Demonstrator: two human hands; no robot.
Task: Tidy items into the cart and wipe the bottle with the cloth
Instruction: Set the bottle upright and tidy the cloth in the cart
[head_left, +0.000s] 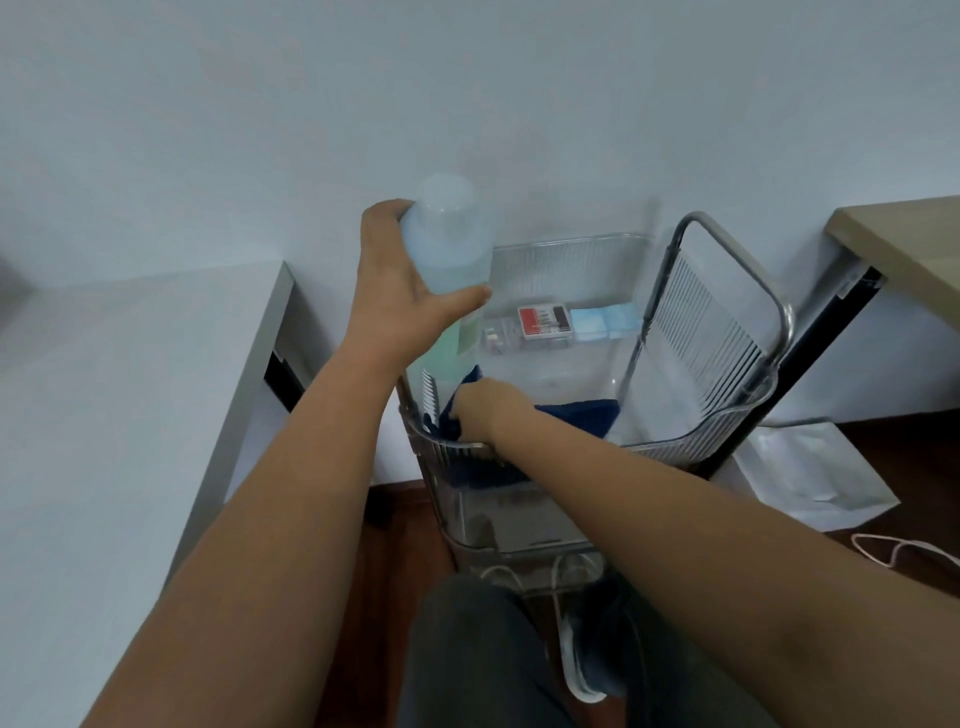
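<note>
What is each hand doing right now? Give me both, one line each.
Left hand: grips the pale blue bottle, fingers and thumb curled round it.
Right hand: holds the dark blue cloth against the bottle's base in the cart's clear top tray.

Pale blue bottle (449, 249), navy cloth (576, 415)

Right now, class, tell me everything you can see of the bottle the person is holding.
The bottle is pale blue, translucent plastic with a rounded clear cap at the top and a greenish label lower down. It stands roughly upright, tilted a little, its base down in the cart at the near left corner. The left hand holds its upper body, thumb across the front. The right hand presses a dark blue cloth at its base, which is hidden.
</note>
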